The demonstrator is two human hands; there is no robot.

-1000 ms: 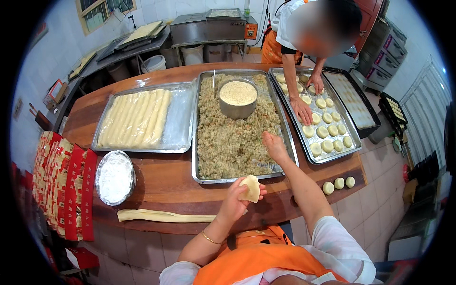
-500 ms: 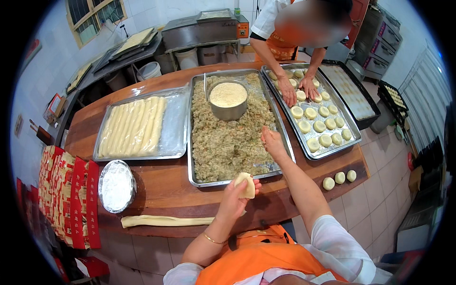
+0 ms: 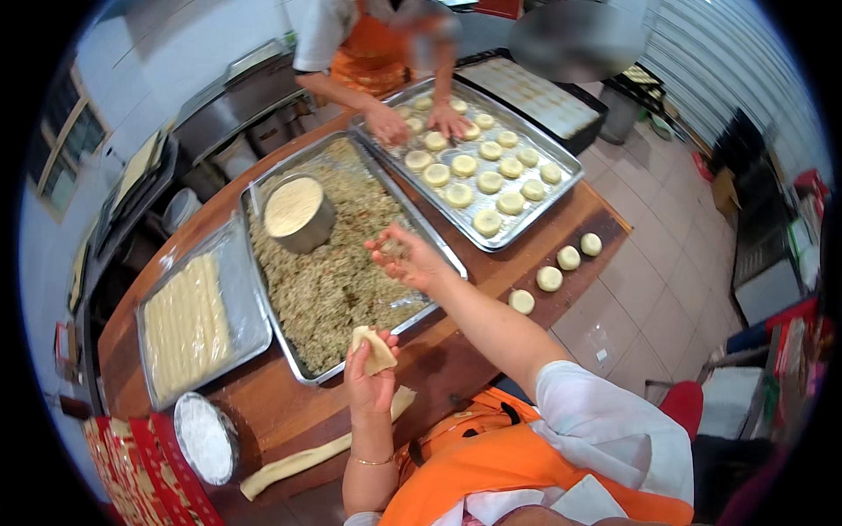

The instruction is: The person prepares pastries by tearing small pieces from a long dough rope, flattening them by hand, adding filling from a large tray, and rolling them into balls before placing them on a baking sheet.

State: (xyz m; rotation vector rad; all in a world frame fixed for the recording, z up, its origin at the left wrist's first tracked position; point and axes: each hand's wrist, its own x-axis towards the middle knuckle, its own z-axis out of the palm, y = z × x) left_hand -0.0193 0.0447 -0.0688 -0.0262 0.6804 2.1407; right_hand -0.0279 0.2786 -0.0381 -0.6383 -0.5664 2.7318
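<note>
My left hand [image 3: 372, 386] is closed around a flattened piece of dough [image 3: 375, 351], held up just off the near edge of a large metal tray [image 3: 309, 379] of crumbly filling [image 3: 329, 289]. Over the right part of that filling hovers my right hand [image 3: 412, 261], its fingers apart and slightly bent, with nothing plain to see in them. A metal pot [image 3: 303, 230] of pale crumbs stands in the filling. Below my left hand a long strip of dough [image 3: 303, 460] lies on the wooden table.
Dough rolls [image 3: 184, 324] fill a tray at left, near a bowl of white flour [image 3: 204, 443]. Several round dough cakes [image 3: 550, 279] sit at the table's right edge. Across the table a co-worker's hands [image 3: 390, 124] press cakes on another metal tray [image 3: 561, 186].
The whole view has swung, so the table appears turned. My right hand still hovers over the filling, its fingers now more apart; my left hand keeps hold of the dough.
</note>
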